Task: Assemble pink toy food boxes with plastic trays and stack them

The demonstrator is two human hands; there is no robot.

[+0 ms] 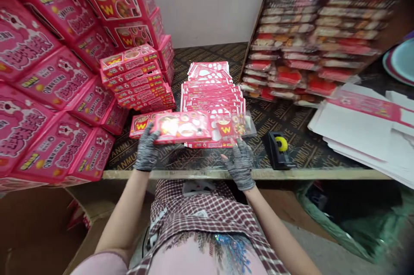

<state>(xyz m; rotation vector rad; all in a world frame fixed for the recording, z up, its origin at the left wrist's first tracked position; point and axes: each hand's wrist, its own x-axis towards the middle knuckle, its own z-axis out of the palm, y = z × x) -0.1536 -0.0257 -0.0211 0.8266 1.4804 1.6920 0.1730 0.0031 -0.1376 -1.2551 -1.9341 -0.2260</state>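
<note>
Grey knit gloves [146,158] cover both hands. The left hand [146,152] pinches the end of a pink printed box [181,126], while the right hand [239,164] sits with its fingers slightly spread at the lower edge of a clear plastic tray [233,125] beside that box. Glare makes it hard to tell whether this hand grips the tray or only touches it. Both items lie over a loose stack of flat pink cards [211,94] near the front edge of the dark counter [291,145].

With only one end pinched, the box could tip or slip, and a loose hold could let the tray slide off. The cards could fan out if knocked. Just left, a skewed pile of small pink boxes [136,79] could topple if bumped. A black tape dispenser [277,150] sits near the right hand, within reach of a careless sweep. Large pink cartons [54,81] tower beyond the pile.
</note>
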